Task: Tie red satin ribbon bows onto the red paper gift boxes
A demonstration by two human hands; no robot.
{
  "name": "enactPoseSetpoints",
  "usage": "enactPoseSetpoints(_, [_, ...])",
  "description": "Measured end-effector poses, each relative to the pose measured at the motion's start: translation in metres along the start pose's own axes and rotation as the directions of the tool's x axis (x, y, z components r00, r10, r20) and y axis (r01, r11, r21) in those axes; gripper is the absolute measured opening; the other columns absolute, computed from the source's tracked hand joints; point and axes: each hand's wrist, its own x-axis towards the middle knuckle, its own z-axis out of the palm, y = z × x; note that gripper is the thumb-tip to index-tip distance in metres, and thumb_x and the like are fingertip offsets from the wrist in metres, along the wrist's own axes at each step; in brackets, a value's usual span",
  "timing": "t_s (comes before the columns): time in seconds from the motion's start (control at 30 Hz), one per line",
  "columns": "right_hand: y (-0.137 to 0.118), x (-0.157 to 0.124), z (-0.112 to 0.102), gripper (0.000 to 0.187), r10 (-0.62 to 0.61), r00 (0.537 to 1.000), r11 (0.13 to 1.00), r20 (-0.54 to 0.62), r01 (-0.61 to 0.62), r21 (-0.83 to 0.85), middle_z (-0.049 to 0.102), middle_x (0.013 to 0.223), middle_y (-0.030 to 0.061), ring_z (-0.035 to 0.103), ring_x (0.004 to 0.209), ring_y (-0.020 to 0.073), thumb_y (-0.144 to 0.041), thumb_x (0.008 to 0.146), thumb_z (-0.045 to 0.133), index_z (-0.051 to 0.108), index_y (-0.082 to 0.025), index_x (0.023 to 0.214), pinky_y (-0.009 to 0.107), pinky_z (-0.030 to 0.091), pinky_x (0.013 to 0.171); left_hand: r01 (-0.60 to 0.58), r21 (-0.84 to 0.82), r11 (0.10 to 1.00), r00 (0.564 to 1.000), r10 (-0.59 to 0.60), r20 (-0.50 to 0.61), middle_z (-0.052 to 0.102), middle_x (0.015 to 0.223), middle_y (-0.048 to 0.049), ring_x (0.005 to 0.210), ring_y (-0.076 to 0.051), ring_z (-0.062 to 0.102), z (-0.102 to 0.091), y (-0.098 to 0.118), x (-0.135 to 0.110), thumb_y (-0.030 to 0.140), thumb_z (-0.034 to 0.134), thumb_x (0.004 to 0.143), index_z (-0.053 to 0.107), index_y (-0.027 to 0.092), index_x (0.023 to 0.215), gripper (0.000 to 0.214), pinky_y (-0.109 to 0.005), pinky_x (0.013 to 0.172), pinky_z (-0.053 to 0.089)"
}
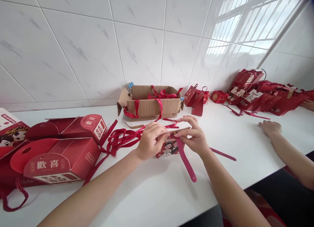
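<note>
The left hand (150, 140) and right hand (195, 138) are working close together above the tabletop (137, 194), both pinching the top edge of a small box (168, 150) that is sitting between them. A strap (185, 161) is hanging toward the person from under the right fingers. Ribbon (120, 142) is lying just left of the hands, larger boxes (82, 153) are resting farther left, and a carton (148, 107) is standing beyond.

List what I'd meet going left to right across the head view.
Large red boxes, left hand, small printed box, right hand, another person's hand.
</note>
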Motion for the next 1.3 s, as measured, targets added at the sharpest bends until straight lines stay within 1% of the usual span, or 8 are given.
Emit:
enactPoseSetpoints(0.17, [-0.001, -0.001, 0.001, 0.029, -0.005, 1.0, 1.0, -0.003, 0.005, -0.003, 0.065, 0.104, 0.0049, 0.05, 0.108, 0.0253, -0.004, 0.075, 0.06, 0.073, -0.029, 0.074, 0.051, 0.048, 0.092, 0.008, -0.026, 1.0, 1.0, -0.007, 0.008, 0.063, 0.074, 0.0002, 0.074, -0.018, 0.057, 0.0, 0.001, -0.001, 0.02, 0.049, 0.09, 0.058, 0.027, 0.082, 0.013, -0.038, 0.069, 0.049])
enactPoseSetpoints(0.37, [-0.004, -0.001, 0.004, 0.026, 0.03, 0.999, 0.999, -0.019, -0.029, 0.044, 0.066, 0.098, 0.0038, 0.054, 0.105, 0.024, -0.007, 0.077, 0.058, 0.071, -0.029, 0.074, 0.049, 0.048, 0.091, -0.033, -0.042, 0.999, 0.999, 0.034, 0.026, 0.063, 0.077, -0.0034, 0.075, -0.019, 0.056, 0.002, 0.002, -0.002, 0.017, 0.044, 0.091, 0.055, 0.024, 0.084, 0.015, -0.039, 0.068, 0.051])
enactPoseSetpoints(0.47, [-0.005, -0.005, 0.007, 0.022, 0.152, 0.988, 0.977, -0.021, -0.147, 0.154, 0.063, 0.107, 0.0041, 0.06, 0.102, 0.0218, -0.013, 0.078, 0.062, 0.067, -0.029, 0.092, 0.044, 0.05, 0.088, -0.106, -0.031, 0.994, 0.994, 0.107, 0.011, 0.065, 0.081, -0.004, 0.077, -0.019, 0.058, 0.002, 0.001, -0.002, 0.017, 0.047, 0.091, 0.055, 0.024, 0.088, 0.011, -0.037, 0.069, 0.051])
enactPoseSetpoints(0.57, [-0.004, -0.008, 0.009, 0.039, 0.283, 0.959, 0.92, -0.011, -0.269, 0.284, 0.064, 0.105, 0.0037, 0.064, 0.094, 0.0191, -0.016, 0.075, 0.067, 0.056, -0.029, 0.109, 0.04, 0.052, 0.086, -0.15, -0.031, 0.988, 0.989, 0.15, -0.005, 0.065, 0.084, -0.0029, 0.08, -0.018, 0.06, 0.002, 0.0, -0.002, 0.014, 0.049, 0.09, 0.056, 0.023, 0.091, 0.011, -0.037, 0.072, 0.051])
enactPoseSetpoints(0.73, [-0.005, -0.008, 0.01, 0.013, 0.291, 0.957, 0.913, 0.016, -0.283, 0.294, 0.065, 0.075, 0.0002, 0.065, 0.072, 0.016, -0.012, 0.072, 0.065, 0.06, -0.022, 0.077, 0.028, 0.055, 0.06, -0.172, -0.051, 0.984, 0.985, 0.173, 0.016, 0.067, 0.084, -0.0017, 0.08, -0.021, 0.061, -0.002, -0.002, 0.001, 0.015, 0.047, 0.09, 0.056, 0.029, 0.096, 0.018, -0.04, 0.07, 0.051])
enactPoseSetpoints(0.93, [-0.016, -0.007, 0.013, 0.008, 0.329, 0.944, 0.928, -0.036, -0.317, 0.194, 0.063, 0.064, -0.0011, 0.061, 0.055, 0.0137, -0.016, 0.073, 0.064, 0.059, -0.021, 0.068, 0.026, 0.05, 0.047, -0.245, 0.01, 0.969, 0.965, 0.243, 0.094, 0.064, 0.096, -0.0078, 0.09, -0.022, 0.059, -0.008, 0.001, 0.005, 0.011, 0.055, 0.08, 0.053, 0.02, 0.107, 0.028, -0.039, 0.076, 0.05])
enactPoseSetpoints(1.1, [-0.021, -0.005, 0.013, 0.016, 0.346, 0.933, 0.936, -0.097, -0.335, 0.111, 0.059, 0.057, -0.0029, 0.054, 0.048, 0.0112, -0.018, 0.072, 0.066, 0.054, -0.021, 0.062, 0.024, 0.044, 0.044, -0.332, 0.143, 0.932, 0.94, 0.313, 0.137, 0.064, 0.096, -0.0063, 0.092, -0.02, 0.056, -0.013, 0.006, 0.013, 0.011, 0.059, 0.082, 0.061, 0.02, 0.097, 0.018, -0.035, 0.079, 0.049])
enactPoseSetpoints(1.3, [-0.022, -0.003, 0.014, 0.018, 0.361, 0.932, 0.92, -0.018, -0.353, 0.172, 0.059, 0.058, -0.0026, 0.054, 0.05, 0.0115, -0.025, 0.074, 0.067, 0.053, -0.021, 0.064, 0.025, 0.045, 0.047, -0.331, 0.167, 0.929, 0.939, 0.306, 0.156, 0.064, 0.086, -0.0045, 0.09, -0.019, 0.051, -0.022, 0.004, 0.022, 0.015, 0.064, 0.082, 0.067, 0.02, 0.09, 0.01, -0.033, 0.077, 0.048])
